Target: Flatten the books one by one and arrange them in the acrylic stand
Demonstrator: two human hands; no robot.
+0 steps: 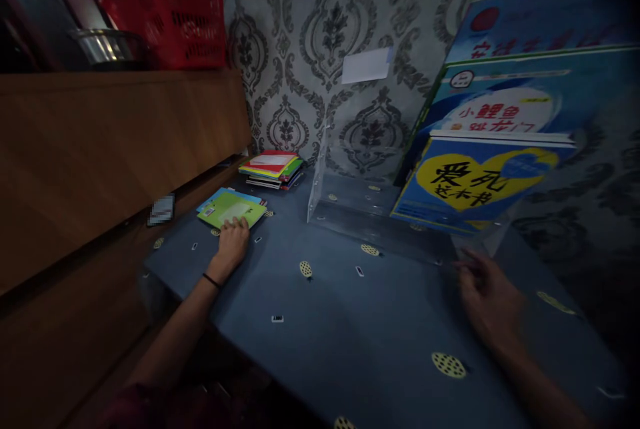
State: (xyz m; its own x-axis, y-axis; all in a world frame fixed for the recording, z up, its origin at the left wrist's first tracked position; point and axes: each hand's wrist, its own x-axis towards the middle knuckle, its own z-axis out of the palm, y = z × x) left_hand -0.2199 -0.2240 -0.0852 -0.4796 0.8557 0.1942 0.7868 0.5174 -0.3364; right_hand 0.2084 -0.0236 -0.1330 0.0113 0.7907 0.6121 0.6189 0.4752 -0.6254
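Note:
My left hand [234, 240] is at the near edge of a thin green book [220, 209], its fingers curled over the cover. Under the green book lies a blue one [209, 197], mostly covered. At the front right corner of a clear plastic book rack [370, 229], my right hand [490, 295] has its fingers bent and closed at the rack's edge; the grip is dim and slightly blurred. On the rack's right side, blue picture books stand in tiers: one with a yellow heart [480, 182] in front, another [500, 105] behind it, and a third [540, 19] highest.
A stack of books [273, 169] sits by the wall on the blue patterned tabletop [320, 342]. Along the left runs a wooden cabinet [115, 135], bearing a red basket [175, 15] and a metal bowl [107, 49]. A white label [367, 65] shows above the rack.

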